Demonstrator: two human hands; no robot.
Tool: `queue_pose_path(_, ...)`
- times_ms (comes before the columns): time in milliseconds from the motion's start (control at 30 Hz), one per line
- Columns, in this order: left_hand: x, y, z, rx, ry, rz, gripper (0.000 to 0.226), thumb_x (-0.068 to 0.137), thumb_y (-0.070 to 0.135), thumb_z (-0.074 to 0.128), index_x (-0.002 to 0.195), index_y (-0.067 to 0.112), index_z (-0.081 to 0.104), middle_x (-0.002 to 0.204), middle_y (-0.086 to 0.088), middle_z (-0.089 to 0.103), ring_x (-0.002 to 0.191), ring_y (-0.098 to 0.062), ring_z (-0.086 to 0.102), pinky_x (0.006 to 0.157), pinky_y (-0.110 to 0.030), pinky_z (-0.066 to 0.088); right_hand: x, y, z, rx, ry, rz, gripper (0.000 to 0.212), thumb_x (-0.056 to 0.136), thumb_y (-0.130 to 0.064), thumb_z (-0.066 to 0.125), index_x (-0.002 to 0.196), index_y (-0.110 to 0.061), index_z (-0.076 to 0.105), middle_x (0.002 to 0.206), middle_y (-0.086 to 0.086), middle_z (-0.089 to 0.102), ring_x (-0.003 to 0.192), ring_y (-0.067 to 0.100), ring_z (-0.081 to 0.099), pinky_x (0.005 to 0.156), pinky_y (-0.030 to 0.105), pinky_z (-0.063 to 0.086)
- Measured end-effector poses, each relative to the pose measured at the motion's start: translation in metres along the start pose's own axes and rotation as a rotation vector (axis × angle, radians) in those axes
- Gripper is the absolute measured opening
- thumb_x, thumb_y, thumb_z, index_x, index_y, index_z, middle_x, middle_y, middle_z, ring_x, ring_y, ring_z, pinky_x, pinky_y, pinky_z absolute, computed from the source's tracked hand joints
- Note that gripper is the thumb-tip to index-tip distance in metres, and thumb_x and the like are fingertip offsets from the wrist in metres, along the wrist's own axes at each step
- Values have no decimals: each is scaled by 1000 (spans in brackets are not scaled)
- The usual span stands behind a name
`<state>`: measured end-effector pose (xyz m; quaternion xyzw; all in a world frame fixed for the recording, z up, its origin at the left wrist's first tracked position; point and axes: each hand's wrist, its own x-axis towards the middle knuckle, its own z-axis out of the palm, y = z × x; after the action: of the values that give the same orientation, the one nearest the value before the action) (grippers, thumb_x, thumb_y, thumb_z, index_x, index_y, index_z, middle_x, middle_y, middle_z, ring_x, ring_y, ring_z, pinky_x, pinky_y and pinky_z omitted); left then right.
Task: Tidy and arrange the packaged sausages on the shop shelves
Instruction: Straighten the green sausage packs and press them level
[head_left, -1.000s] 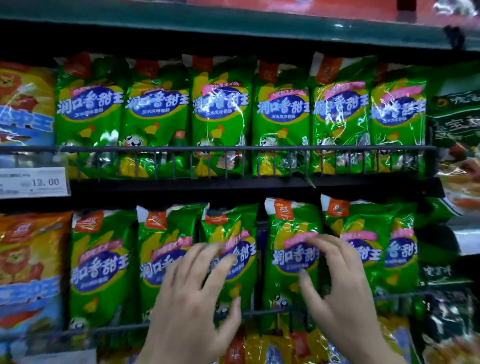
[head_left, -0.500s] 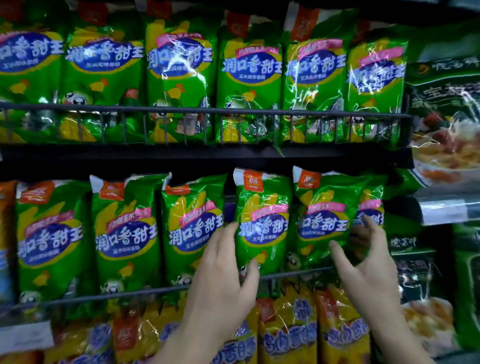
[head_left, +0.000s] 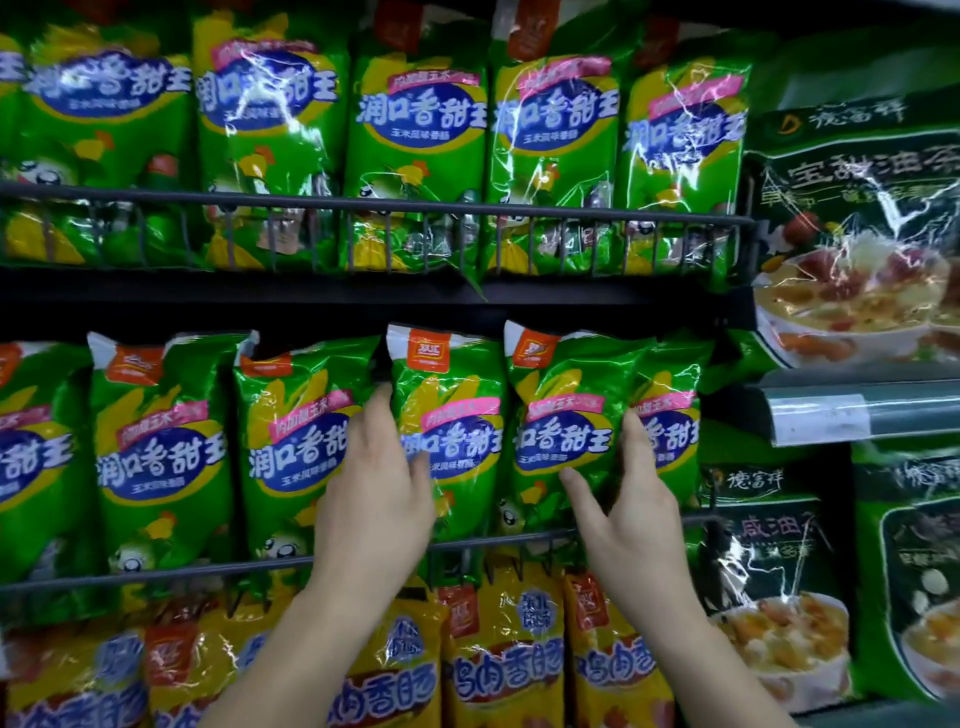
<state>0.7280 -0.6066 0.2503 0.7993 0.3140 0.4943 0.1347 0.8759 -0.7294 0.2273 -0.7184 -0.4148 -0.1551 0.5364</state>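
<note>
**Green sausage packs held at the middle shelf row**

Both hands are raised to the middle row, where green corn-sausage packs stand upright behind a wire rail (head_left: 493, 540).

Left hand (head_left: 374, 499): fingers extended upward into the gap at the left edge of the centre pack (head_left: 457, 395), thumb laid across its front. The hand pinches that edge. The neighbouring pack (head_left: 296, 441) stands just left of the fingers.

Right hand (head_left: 636, 519): thumb on the front of the adjacent pack (head_left: 566, 384), fingers wrapped along its right edge. The hand grips it. The end pack (head_left: 672, 431) sits just right of those fingers, partly overlapped.

The two held packs touch side by side between the hands.

Above the hands: another row of green packs (head_left: 415, 130). Below the wrists: yellow sausage packs (head_left: 498, 665). Right of the right hand: dark green soup packs (head_left: 852, 234).
</note>
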Motion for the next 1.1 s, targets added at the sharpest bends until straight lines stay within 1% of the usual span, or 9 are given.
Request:
queue_pose_path(200, 0, -4, -4, -63, 42, -38, 71, 98, 22, 55, 156, 21, 13, 158, 0, 29, 128, -21, 49, 87, -24, 33, 9, -5, 6, 114, -86, -40, 74, 100, -31, 51, 155, -29, 1, 149, -23, 14, 136, -11, 10, 111, 12, 11)
queue_pose_path(300, 0, -8, -3, -78, 60, -27, 70, 98, 23, 55, 156, 21, 15, 158, 0, 30, 120, -11, 49, 87, -24, 33, 15, -9, 4, 124, -131, -32, 72, 101, -30, 49, 156, -27, 3, 157, -7, 26, 133, -8, 23, 106, 11, 24)
queue_pose_path(433, 5, -17, -2, -88, 84, -47, 68, 98, 24, 57, 155, 22, 20, 153, -1, 37, 125, -16, 49, 88, -28, 35, 21, -16, 2, 166, -131, -14, 65, 102, -25, 50, 156, -22, 14, 133, 27, 55, 111, 40, 48, 86, 33, 42)
queue_pose_path(533, 10, -24, -4, -103, 99, -44, 66, 98, 25, 58, 154, 22, 23, 151, -2, 40, 135, -21, 43, 101, -39, 41, 27, -22, 3, 174, -127, -25, 64, 103, -24, 48, 157, -24, 13, 131, 25, 56, 108, 36, 49, 83, 32, 45)
queue_pose_path(600, 14, -27, -5, -119, 107, -55, 65, 98, 25, 58, 154, 23, 26, 151, -1, 41, 136, -21, 43, 105, -44, 40, 29, -24, 3, 199, -141, 0, 63, 104, -25, 47, 157, -29, 11, 115, 19, 63, 81, 31, 66, 65, 30, 56)
queue_pose_path(667, 18, -30, -7, -139, 125, -57, 61, 98, 23, 57, 153, 22, 30, 147, -1, 46, 134, -22, 45, 107, -47, 43, 32, -25, 2, 215, -153, 25, 62, 104, -25, 45, 156, -31, 12, 107, -1, 56, 71, 13, 64, 50, 11, 49)
queue_pose_path(833, 22, -30, -10, -167, 141, -59, 57, 98, 19, 56, 151, 19, 34, 143, -2, 51, 133, -22, 47, 107, -48, 43, 42, -26, 2, 270, -211, 66, 63, 104, -25, 46, 157, -32, 12, 159, -2, 31, 60, -16, 61, 48, 3, 43)
queue_pose_path(1000, 20, -28, -13, -175, 141, -73, 58, 98, 17, 56, 151, 18, 33, 142, -3, 52, 131, -24, 48, 106, -48, 45, 42, -22, 3, 392, -316, 176, 60, 104, -32, 46, 148, -55, 13, 153, -9, 36, 67, 35, 74, 64, 49, 62)
queue_pose_path(1100, 18, -26, -14, -166, 121, -77, 58, 99, 16, 55, 152, 18, 31, 142, -3, 51, 131, -24, 48, 106, -46, 45, 43, -16, 4, 324, -316, 212, 62, 104, -31, 44, 152, -47, 8, 151, -10, 36, 108, 37, 67, 90, 51, 56)
